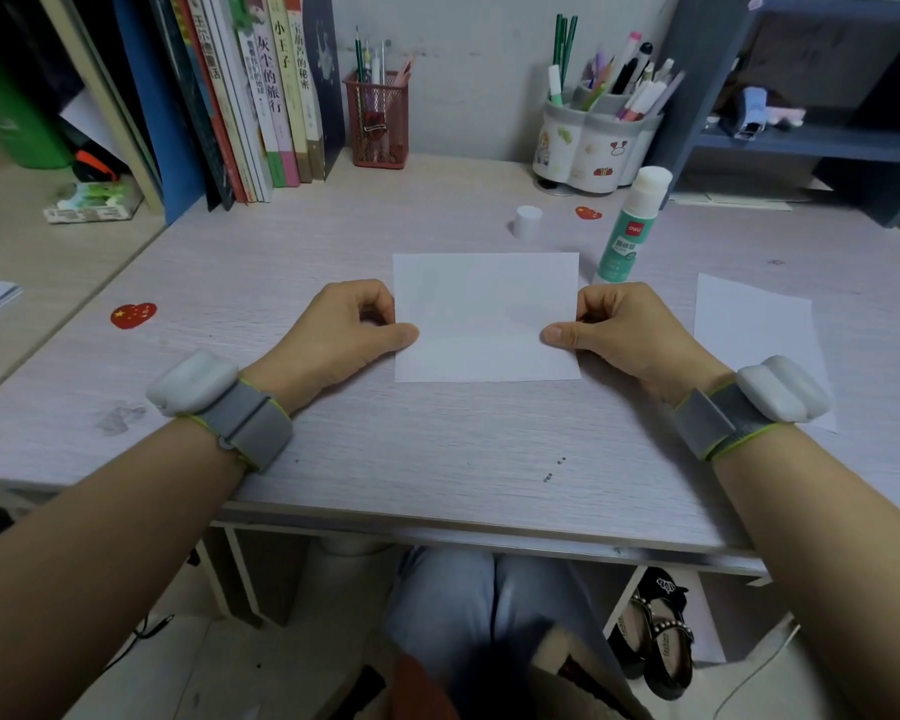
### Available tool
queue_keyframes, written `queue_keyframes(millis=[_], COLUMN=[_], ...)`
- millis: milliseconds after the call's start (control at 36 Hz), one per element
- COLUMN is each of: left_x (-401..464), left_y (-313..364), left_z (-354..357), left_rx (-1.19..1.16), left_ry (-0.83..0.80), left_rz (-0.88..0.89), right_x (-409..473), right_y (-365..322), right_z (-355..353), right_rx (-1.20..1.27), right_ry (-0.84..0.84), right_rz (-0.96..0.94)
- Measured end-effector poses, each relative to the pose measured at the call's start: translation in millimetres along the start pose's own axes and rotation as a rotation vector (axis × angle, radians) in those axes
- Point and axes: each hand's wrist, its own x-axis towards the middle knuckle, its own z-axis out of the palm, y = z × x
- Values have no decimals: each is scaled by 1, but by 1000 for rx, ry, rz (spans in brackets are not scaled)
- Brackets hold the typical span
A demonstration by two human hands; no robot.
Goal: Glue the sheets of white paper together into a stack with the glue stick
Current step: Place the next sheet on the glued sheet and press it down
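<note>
Both hands pinch one white sheet flat on the bench
Left hand (341, 330) fingers clamp the smooth rectangular paper's (484, 314) left edge, right hand (627, 330) its right edge; uncapped glue stick (627, 228) upright just beyond, another sheet (749, 324) lying farther right

The pale wood-grain desk (385, 449) carries paper sheets (484, 314), glue stick (627, 231), cap (527, 221), pen holders (378, 119).

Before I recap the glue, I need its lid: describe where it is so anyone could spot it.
On the desk, look beyond the sheet both hands hold. The cap stands left of the uncapped glue stick: small, plain white, unlike the red heart sticker beside it.
</note>
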Motion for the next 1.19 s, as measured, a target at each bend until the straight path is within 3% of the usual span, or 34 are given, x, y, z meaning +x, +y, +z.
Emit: queue_keyframes(millis=[1194], left_x=[-1], left_y=[3], left_z=[-4], left_rx=[58], left_ry=[-55], left_rz=[-34], right_x=[4], right_y=[7], right_z=[2], right_rx=[7], right_ry=[3], right_rz=[-31])
